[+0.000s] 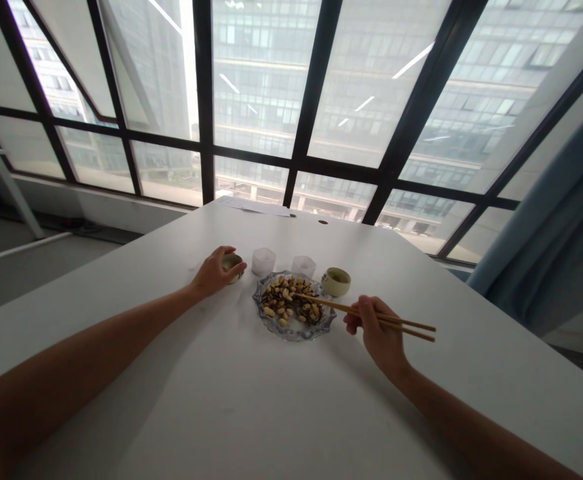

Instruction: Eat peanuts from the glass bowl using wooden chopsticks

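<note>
My left hand (217,272) is closed around a small greenish cup (234,263) that stands on the white table, thumb and fingers on its rim and side. In my right hand (379,333) is a pair of wooden chopsticks (341,307), held at an angle. Their tips reach into a clear glass plate (291,333) with a scalloped rim. On this plate lies a heap of nuts and dark seeds (286,293); whether the tips pinch a piece is too small to tell. A second greenish cup (336,283) stands just behind the plate's right side.
Two whitish translucent cups (263,261) (303,265) stand behind the plate, between the greenish ones. White paper (254,205) lies at the far end of the table (251,400). Dark-framed windows (296,160) rise beyond it, and a blue curtain (541,200) hangs at the right.
</note>
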A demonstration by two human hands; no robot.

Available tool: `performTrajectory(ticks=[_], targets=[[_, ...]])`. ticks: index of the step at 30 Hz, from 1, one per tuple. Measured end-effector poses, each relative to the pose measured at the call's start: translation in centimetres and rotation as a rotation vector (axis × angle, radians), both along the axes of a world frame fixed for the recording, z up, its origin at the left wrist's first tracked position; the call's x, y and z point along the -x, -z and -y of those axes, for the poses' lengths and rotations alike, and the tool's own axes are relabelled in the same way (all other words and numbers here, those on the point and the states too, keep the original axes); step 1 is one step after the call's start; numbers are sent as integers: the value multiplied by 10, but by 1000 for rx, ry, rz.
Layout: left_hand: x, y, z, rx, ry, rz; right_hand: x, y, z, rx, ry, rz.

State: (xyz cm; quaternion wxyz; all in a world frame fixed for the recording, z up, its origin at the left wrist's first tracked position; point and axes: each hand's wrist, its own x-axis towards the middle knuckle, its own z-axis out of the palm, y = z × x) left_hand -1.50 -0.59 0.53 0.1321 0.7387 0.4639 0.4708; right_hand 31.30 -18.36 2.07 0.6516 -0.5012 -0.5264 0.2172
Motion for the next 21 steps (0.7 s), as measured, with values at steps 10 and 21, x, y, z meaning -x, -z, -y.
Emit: performTrajectory(ticks=[10, 21], targets=[[4, 2, 0, 123, 89, -107, -25, 10, -20, 154, -11, -546], [3, 4, 3, -143, 152, -264, -24, 7, -19, 347, -133, -597]])
